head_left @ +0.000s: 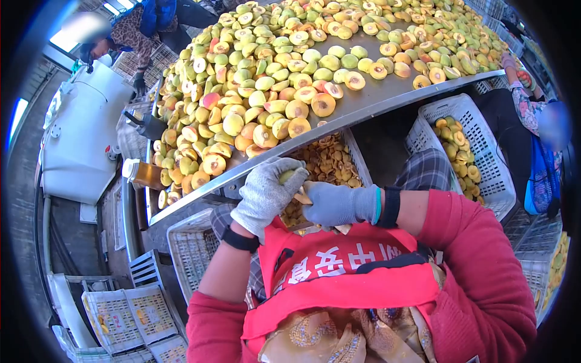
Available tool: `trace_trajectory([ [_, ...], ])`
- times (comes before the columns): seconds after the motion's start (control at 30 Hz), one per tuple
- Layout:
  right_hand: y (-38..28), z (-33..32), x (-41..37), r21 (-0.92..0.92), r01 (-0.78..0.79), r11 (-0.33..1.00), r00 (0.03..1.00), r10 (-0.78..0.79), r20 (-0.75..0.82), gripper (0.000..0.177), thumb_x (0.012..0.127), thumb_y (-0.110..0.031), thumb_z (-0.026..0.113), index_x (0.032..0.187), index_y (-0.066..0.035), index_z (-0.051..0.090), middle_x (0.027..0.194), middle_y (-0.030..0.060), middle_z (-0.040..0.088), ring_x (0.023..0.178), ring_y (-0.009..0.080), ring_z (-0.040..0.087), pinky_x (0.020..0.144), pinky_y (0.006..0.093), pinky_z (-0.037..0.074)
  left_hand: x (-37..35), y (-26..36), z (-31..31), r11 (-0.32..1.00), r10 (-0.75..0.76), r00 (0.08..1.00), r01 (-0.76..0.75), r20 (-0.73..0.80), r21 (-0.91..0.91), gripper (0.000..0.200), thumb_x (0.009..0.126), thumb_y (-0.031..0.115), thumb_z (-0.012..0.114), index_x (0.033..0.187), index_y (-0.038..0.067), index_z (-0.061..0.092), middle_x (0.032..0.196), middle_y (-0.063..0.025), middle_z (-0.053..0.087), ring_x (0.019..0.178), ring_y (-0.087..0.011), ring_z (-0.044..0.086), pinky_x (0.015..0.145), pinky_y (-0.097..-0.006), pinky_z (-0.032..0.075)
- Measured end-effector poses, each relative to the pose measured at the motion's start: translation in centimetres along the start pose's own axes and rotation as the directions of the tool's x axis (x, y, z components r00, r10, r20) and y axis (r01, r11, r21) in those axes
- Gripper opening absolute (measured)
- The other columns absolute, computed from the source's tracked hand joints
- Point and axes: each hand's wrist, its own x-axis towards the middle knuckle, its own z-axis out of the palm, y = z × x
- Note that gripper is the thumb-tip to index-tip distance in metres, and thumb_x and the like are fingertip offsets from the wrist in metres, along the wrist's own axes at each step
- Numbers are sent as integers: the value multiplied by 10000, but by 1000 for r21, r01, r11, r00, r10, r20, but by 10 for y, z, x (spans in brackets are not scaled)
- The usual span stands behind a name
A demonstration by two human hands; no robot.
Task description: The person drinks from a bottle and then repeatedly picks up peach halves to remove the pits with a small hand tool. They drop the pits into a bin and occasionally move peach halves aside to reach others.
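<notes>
My left hand [266, 195], in a light grey knit glove, is closed around a greenish peach piece [286, 176]; most of the fruit is hidden by the fingers. Against it, my right hand [342, 204], in a blue-grey glove, is closed on a small hand tool [343, 229] with a pale end sticking out below the fist. The tool's working end cannot be made out. Just beyond both hands, a crate of peach pieces [330, 158] sits below the table edge. Halved peaches [260, 100], many with pits showing, lie heaped on the metal table [357, 97].
A white crate [502, 175] of peach halves stands at the right, another crate [190, 248] at the left. A jar of amber liquid [145, 173] is at the table's left corner. One person [142, 30] bends at the far left; another person [538, 127] sits at the right.
</notes>
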Motion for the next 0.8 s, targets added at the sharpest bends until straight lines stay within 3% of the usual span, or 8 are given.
trace_trajectory([
  [0.07, -4, -8, -10, 171, -88, 981, 996, 84, 29, 259, 810, -200, 525, 877, 49, 547, 738, 173, 616, 635, 269, 642, 592, 370, 516, 6, 4, 1, 988, -148, 976, 153, 159, -23, 245, 843, 192, 648, 1003, 8, 658, 929, -89, 666, 837, -143, 619, 760, -280, 489],
  [0.2, 1, -26, -25, 491, -140, 860, 990, 119, 73, 266, 798, -181, 522, 953, 33, 551, 788, 175, 621, 716, 253, 644, 662, 360, 513, 30, 10, 20, 976, -161, 985, 167, 58, -141, 230, 840, 199, 653, 993, 28, 668, 879, -74, 677, 786, -140, 632, 727, -275, 496],
  [0.33, 6, -37, -39, 210, -58, 976, 968, 107, -228, 365, 788, -163, 539, 1103, 19, 503, 938, 202, 622, 839, 299, 633, 746, 368, 501, 53, 43, 28, 981, -85, 995, 76, 43, 177, 267, 825, 274, 659, 962, 45, 677, 845, -130, 668, 766, -178, 649, 707, -295, 498],
  [0.43, 26, -31, -42, -5, -72, 997, 929, 65, -364, 382, 784, -158, 546, 1119, 20, 500, 966, 219, 616, 885, 317, 619, 785, 369, 489, 60, 53, 39, 958, -271, 944, 247, 188, 145, 270, 822, 293, 655, 943, 53, 682, 846, -122, 664, 775, -202, 648, 717, -312, 500],
  [0.6, -3, -32, -56, 351, -95, 931, 968, 169, -186, 302, 809, -161, 529, 1044, 26, 502, 819, 170, 612, 702, 264, 643, 635, 382, 519, 37, 50, 45, 995, 79, 973, -62, -215, 82, 235, 811, 253, 665, 964, 75, 674, 864, -101, 640, 764, -243, 636, 688, -328, 499],
  [0.67, -14, -21, -56, 420, -67, 905, 976, 147, -159, 287, 814, -160, 522, 1026, 30, 489, 771, 147, 604, 631, 243, 634, 573, 368, 519, 27, 47, 32, 993, 101, 972, -86, -212, 80, 228, 808, 248, 668, 962, 81, 675, 860, -99, 634, 759, -255, 633, 684, -331, 498],
  [0.73, -18, -7, -50, 262, -52, 964, 965, 116, -237, 280, 816, -154, 513, 1021, 33, 472, 749, 135, 597, 605, 228, 619, 542, 343, 511, 15, 44, 21, 978, 145, 969, -109, -202, 178, 248, 820, 257, 661, 967, 58, 675, 824, -84, 641, 721, -209, 632, 658, -313, 493],
  [0.8, -18, 8, -40, 53, -58, 997, 955, 71, -289, 278, 819, -152, 505, 1022, 31, 454, 731, 123, 588, 581, 213, 606, 518, 321, 504, 15, 41, 3, 974, -216, 976, 218, 34, -58, 269, 828, 269, 655, 969, 40, 676, 802, -65, 648, 716, -158, 618, 653, -294, 487],
])
